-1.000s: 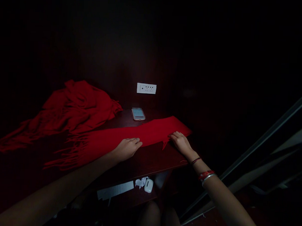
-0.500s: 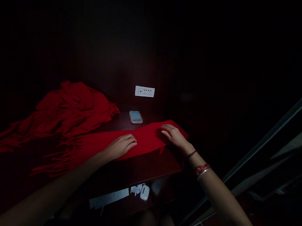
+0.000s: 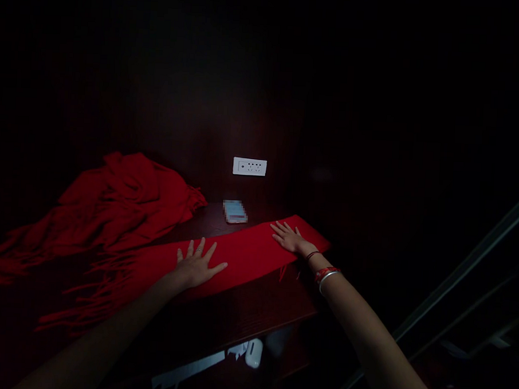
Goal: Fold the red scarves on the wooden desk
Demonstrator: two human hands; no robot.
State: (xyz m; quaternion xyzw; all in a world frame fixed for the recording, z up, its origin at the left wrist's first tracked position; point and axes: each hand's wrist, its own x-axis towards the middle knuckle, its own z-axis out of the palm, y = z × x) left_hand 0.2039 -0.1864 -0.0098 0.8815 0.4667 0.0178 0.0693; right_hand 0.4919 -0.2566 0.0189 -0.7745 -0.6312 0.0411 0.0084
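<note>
**Flattening the scarf (image 3: pixel 246 257)**

The scarf is laid across the worktop (image 3: pixel 254 312), its fringe (image 3: pixel 92 293) at 8 o'clock from its middle. The left hand (image 3: pixel 195 267) is rested on it at 8 o'clock, the right hand (image 3: pixel 288 240) at 2 o'clock near the far end. Both are spread wide; each grip is released, and nothing is grasped.

For a smooth result, light, even pressure seems best, with the hands drawn slowly apart so that creases are pushed outward rather than bunched. The strands (image 3: pixel 282 273) poking out at the near edge could be tucked in. The phone (image 3: pixel 235 212) at 12 o'clock and rumpled cloth (image 3: pixel 134 203) at 10 should be left undisturbed.
</note>
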